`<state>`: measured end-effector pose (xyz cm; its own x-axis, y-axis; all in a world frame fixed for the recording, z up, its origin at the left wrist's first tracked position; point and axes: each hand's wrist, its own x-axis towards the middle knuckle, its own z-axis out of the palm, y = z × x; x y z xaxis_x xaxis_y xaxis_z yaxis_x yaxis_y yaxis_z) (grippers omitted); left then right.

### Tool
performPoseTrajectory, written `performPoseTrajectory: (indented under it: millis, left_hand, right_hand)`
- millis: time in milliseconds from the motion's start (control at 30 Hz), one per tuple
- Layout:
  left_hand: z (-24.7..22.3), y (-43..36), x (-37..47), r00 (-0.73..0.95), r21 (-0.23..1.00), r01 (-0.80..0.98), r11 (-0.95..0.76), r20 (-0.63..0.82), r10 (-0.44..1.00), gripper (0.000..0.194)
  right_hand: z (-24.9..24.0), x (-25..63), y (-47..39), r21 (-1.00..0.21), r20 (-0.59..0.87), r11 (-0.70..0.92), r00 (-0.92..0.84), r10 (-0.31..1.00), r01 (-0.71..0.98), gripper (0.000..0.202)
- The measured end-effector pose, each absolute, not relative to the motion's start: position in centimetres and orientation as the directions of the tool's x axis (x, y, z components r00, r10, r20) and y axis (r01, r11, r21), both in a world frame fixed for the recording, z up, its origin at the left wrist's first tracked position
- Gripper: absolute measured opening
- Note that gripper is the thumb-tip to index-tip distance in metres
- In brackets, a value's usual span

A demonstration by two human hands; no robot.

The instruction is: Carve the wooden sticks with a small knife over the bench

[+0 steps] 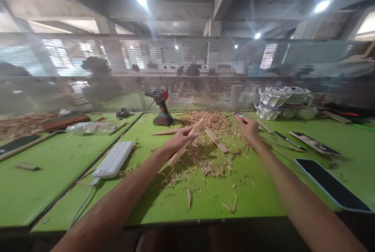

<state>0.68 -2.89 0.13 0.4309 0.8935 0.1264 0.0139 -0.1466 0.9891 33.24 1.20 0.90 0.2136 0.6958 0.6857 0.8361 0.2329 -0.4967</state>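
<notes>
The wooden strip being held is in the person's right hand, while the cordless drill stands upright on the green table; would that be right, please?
Not quite: the head view shows the wooden strip in the left hand, not the right hand. The cordless drill does stand upright on the green table.

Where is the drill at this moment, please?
In the head view, the drill stands left of centre near the back of the green table, beyond the left hand and just left of the middle heap of wood shavings.
</notes>
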Motion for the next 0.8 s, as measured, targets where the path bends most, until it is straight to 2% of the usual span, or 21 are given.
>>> performPoseTrajectory:
  millis: [33,100,233,433,667,733,800]
  left_hand:
    - [0.2,-2.8,0.6,0.377,0.992,-0.015,-0.124,0.120,0.918,0.068]
    - [0.0,-2.4,0.6,0.331,0.994,-0.053,-0.098,0.110,0.937,0.069]
    - [-1.1,-1.9,0.3,0.446,0.985,-0.052,-0.165,0.171,0.879,0.059]
    - [-1.7,-1.6,-0.4,0.434,0.984,-0.028,-0.178,0.172,0.884,0.053]
    - [-1.1,-2.7,-0.1,0.359,0.991,-0.016,-0.130,0.127,0.925,0.038]
    - [-1.2,-2.9,0.1,0.347,0.993,-0.010,-0.118,0.114,0.931,0.041]
    - [-1.4,-3.0,0.3,0.334,0.994,-0.016,-0.107,0.106,0.937,0.053]
  right_hand:
    - [0.9,33.3,1.6,-0.521,0.684,0.241,0.232,0.692,0.819,0.052]
    - [0.6,32.4,2.0,-0.528,0.675,0.319,0.161,0.720,0.787,0.052]
    - [-0.5,29.9,1.8,-0.544,0.627,0.451,-0.015,0.779,0.708,0.050]
    - [-1.2,31.3,2.3,-0.675,0.543,0.375,0.083,0.836,0.635,0.053]
    - [-1.2,31.4,2.2,-0.666,0.539,0.380,0.062,0.840,0.643,0.058]
    - [-1.2,31.4,2.1,-0.662,0.531,0.375,0.053,0.846,0.649,0.059]
    - [-1.3,31.5,2.2,-0.664,0.520,0.364,0.054,0.852,0.653,0.059]
